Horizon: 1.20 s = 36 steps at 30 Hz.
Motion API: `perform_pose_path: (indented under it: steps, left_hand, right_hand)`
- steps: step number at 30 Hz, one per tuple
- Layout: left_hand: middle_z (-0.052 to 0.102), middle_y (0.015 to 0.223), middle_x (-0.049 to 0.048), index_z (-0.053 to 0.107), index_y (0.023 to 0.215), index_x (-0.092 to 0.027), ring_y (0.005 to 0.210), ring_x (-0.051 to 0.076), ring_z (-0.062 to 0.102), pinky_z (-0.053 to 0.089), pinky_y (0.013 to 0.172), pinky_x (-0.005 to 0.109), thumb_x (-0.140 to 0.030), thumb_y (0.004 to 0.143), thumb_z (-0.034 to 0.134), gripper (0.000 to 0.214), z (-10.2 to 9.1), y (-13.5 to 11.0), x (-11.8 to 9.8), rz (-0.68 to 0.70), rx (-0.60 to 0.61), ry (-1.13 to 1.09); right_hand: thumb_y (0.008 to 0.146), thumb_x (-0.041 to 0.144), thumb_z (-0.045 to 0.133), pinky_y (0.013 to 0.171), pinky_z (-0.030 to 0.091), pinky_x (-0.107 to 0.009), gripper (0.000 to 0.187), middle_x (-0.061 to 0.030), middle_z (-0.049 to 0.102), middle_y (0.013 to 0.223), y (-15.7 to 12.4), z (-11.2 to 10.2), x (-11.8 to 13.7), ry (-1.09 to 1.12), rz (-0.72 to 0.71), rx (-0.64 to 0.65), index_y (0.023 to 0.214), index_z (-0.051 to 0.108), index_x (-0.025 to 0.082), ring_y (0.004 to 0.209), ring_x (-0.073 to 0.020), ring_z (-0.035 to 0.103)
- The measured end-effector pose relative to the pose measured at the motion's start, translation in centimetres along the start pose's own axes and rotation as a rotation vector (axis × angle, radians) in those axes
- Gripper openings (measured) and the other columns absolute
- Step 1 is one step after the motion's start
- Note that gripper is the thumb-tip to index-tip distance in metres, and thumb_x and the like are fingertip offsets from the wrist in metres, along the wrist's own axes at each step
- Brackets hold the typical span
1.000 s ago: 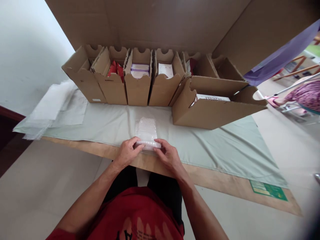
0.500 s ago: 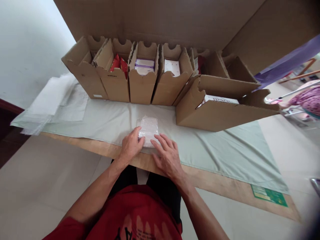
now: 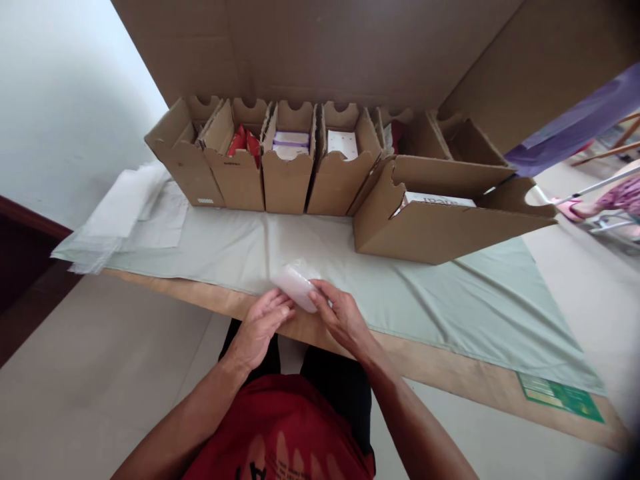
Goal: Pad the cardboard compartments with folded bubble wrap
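Note:
A small white packet in clear plastic wrap [image 3: 298, 283] is lifted off the pale green cloth [image 3: 450, 300] near the table's front edge. My right hand [image 3: 340, 317] grips its right end with closed fingers. My left hand [image 3: 263, 327] sits palm-up under its left end, fingers loosely curled and touching it.
A row of open cardboard bins [image 3: 287, 163] stands at the back, holding red, purple-white and white packets. A larger cardboard box [image 3: 440, 213] lies turned at the right. Clear plastic bags [image 3: 120, 213] are stacked at the left. A green label [image 3: 560, 395] is on the wooden table edge.
The packet lay flat on the cloth under both hands; now it is raised and tilted, drawn toward me. My left hand has turned palm-up beneath it.

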<state>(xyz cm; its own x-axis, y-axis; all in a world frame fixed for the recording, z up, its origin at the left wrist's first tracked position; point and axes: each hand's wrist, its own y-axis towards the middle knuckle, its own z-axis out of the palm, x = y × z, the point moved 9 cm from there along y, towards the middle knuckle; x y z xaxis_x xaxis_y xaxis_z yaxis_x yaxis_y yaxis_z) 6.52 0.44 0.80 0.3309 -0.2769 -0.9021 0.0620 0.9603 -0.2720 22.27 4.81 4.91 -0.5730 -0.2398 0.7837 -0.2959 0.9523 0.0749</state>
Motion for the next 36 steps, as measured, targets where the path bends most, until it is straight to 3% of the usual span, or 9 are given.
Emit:
perform_pose_path:
  steps: [7, 11, 15, 18, 22, 26, 31, 33, 36]
  left_hand:
    - [0.074, 0.12, 0.0137, 0.064, 0.124, -0.014, 0.117, 0.031, 0.068, 0.053, 0.104, 0.045, -0.039, 0.075, 0.083, 0.059, 2.1, 0.2, 1.3, -0.085, 0.018, -0.317]
    - [0.078, 0.105, 0.0063, 0.067, 0.119, -0.018, 0.106, 0.027, 0.072, 0.055, 0.101, 0.042, -0.03, 0.068, 0.09, 0.057, 1.2, -0.1, 1.3, -0.069, -0.093, -0.441]
    - [0.078, 0.103, 0.0046, 0.069, 0.115, -0.019, 0.103, 0.026, 0.073, 0.056, 0.097, 0.04, -0.025, 0.067, 0.088, 0.052, 1.9, -0.1, 1.0, -0.095, -0.052, -0.472]
    - [0.077, 0.099, 0.0034, 0.07, 0.105, -0.018, 0.096, 0.023, 0.072, 0.057, 0.089, 0.036, -0.026, 0.065, 0.088, 0.046, 2.6, -0.1, 1.3, -0.137, -0.029, -0.458]
    - [0.075, 0.098, 0.0016, 0.069, 0.105, -0.019, 0.09, 0.017, 0.069, 0.055, 0.083, 0.028, -0.024, 0.062, 0.089, 0.048, 2.5, 0.1, 0.9, -0.112, -0.04, -0.372]
    - [0.072, 0.086, -0.0016, 0.069, 0.094, -0.018, 0.077, 0.01, 0.062, 0.05, 0.074, 0.02, -0.02, 0.058, 0.09, 0.042, 2.2, 0.8, 1.0, -0.111, -0.076, -0.313]
    - [0.069, 0.081, -0.0021, 0.067, 0.087, -0.018, 0.075, 0.009, 0.061, 0.05, 0.072, 0.019, -0.023, 0.058, 0.089, 0.037, 4.5, 1.4, 2.2, -0.189, -0.008, -0.299]
    - [0.07, 0.084, -0.0005, 0.066, 0.088, -0.018, 0.079, 0.011, 0.063, 0.051, 0.076, 0.021, -0.027, 0.065, 0.087, 0.032, 5.4, 1.5, 1.8, -0.162, 0.068, -0.201]
    - [0.075, 0.103, 0.0063, 0.067, 0.102, -0.019, 0.099, 0.019, 0.069, 0.054, 0.093, 0.031, -0.034, 0.077, 0.081, 0.032, 6.0, 2.0, 0.5, -0.041, 0.173, 0.003]
  right_hand:
    - [0.101, 0.044, 0.048, 0.067, 0.048, -0.027, 0.034, -0.0029, 0.07, 0.085, -2.4, 1.2, 1.2, 0.327, 0.107, 0.06, 0.107, 0.07, 0.019, 0.074, -0.017, 0.062]
    - [0.093, 0.049, 0.063, 0.083, 0.052, -0.035, 0.035, -0.0087, 0.071, 0.106, -3.1, -1.6, 0.4, 0.118, 0.115, -0.167, 0.113, 0.069, 0.021, 0.094, -0.0236, 0.066]
    - [0.083, 0.064, 0.07, 0.091, 0.054, -0.041, 0.062, -0.0117, 0.064, 0.13, -4.1, -0.6, -1.4, 0.492, 0.189, -0.106, 0.13, 0.059, 0.025, 0.112, -0.0283, 0.064]
    - [0.076, 0.065, 0.078, 0.084, 0.056, -0.037, 0.067, -0.0076, 0.068, 0.116, -4.9, 1.9, -1.7, 0.764, 0.25, 0.001, 0.127, 0.058, 0.026, 0.1, -0.0249, 0.066]
    - [0.077, 0.054, 0.081, 0.07, 0.052, -0.029, 0.046, -0.0013, 0.063, 0.09, -5.9, 1.7, -2.6, 0.825, 0.336, -0.152, 0.105, 0.06, 0.024, 0.079, -0.0178, 0.059]
    - [0.072, 0.05, 0.086, 0.068, 0.051, -0.026, 0.059, -0.001, 0.061, 0.095, -7.1, -0.8, -3.6, 0.845, 0.354, -0.324, 0.119, 0.059, 0.026, 0.081, -0.0168, 0.059]
    - [0.08, 0.051, 0.078, 0.066, 0.05, -0.027, 0.036, -0.0015, 0.063, 0.084, -7.9, -3.4, -3.1, 0.704, 0.271, -0.186, 0.098, 0.066, 0.022, 0.076, -0.0167, 0.059]
    - [0.084, 0.047, 0.073, 0.067, 0.05, -0.027, 0.027, -0.0017, 0.064, 0.08, -8.1, -6.8, -2.2, 0.481, 0.198, -0.161, 0.091, 0.069, 0.021, 0.074, -0.0168, 0.06]
    - [0.087, 0.043, 0.07, 0.07, 0.052, -0.029, 0.02, -0.0037, 0.07, 0.087, -8.4, -15.5, -0.2, 0.156, 0.1, -0.281, 0.091, 0.073, 0.023, 0.08, -0.0198, 0.065]
